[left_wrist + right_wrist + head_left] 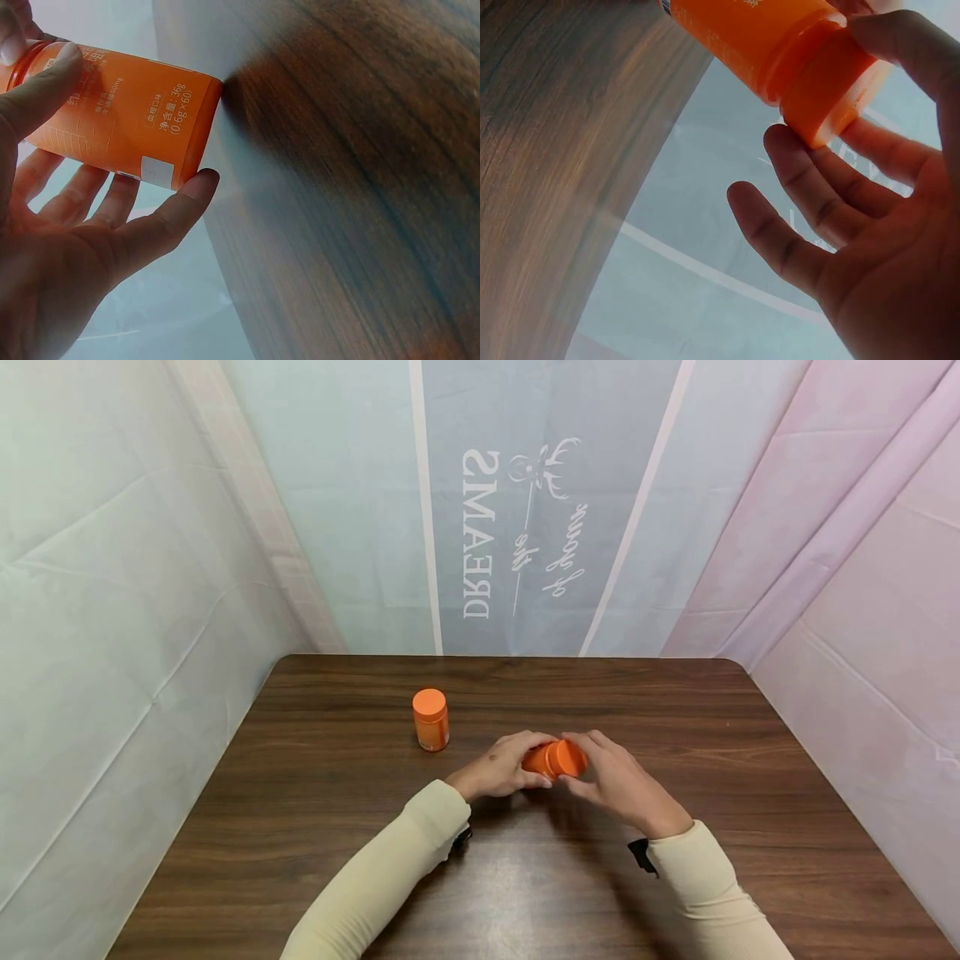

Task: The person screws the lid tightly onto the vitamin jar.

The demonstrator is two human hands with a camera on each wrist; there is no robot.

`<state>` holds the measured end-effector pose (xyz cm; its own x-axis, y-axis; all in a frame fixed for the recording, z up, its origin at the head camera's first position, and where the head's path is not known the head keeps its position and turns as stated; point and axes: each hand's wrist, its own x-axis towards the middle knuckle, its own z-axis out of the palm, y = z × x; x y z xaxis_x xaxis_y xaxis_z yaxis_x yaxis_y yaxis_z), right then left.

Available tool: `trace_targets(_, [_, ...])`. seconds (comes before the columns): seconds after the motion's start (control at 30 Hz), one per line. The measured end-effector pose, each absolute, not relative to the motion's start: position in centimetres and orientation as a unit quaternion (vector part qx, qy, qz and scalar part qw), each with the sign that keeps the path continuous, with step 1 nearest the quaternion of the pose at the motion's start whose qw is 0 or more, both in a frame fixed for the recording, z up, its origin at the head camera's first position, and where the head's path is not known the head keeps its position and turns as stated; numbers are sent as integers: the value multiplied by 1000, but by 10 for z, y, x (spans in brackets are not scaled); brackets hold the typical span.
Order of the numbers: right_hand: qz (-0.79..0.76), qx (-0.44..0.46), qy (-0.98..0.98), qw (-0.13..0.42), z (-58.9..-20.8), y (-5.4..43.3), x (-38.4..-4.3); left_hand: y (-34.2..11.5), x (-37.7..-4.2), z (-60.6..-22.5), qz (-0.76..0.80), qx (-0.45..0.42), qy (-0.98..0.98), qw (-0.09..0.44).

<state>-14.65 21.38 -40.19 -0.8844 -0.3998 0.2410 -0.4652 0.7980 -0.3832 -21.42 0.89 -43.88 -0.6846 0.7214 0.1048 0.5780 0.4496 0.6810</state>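
Observation:
My left hand [504, 766] holds an orange pill bottle [142, 105] round its body, thumb on the near side and fingers beneath. White print and a pale square mark its label. The bottle lies tilted, its cap [829, 86] towards my right hand [624, 781]. Thumb and fingertips of that hand grip the cap's rim, while one finger stands away from it. The cap sits on the neck. In the left wrist view the bottle's base comes close to the tabletop; whether it touches, I cannot tell.
A second orange bottle [431, 720] with its cap on stands upright on the dark wooden table [315, 827], left of my hands. Behind the table's far edge hangs a printed cloth [375, 510], and pale cloth walls [112, 610] rise at both sides.

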Motion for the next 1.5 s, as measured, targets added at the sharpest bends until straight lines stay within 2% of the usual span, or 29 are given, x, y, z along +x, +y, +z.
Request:
trace_targets(0.23, [223, 198, -952, 64, -403, 213, -147, 9, -214, -439, 363, 383, 843, 103])
trace_targets(0.57, [206, 281, -934, 82, -400, 219, -147, 7, -213, -439, 365, 384, 841, 108])
trace_targets(1.03, [213, 243, -943, 84, -404, 216, -146, 8, -212, -440, 354, 387, 846, 98])
trace_targets(1.5, [198, 302, -928, 97, -404, 219, -147, 9, -211, -442, 359, 391, 842, 100])
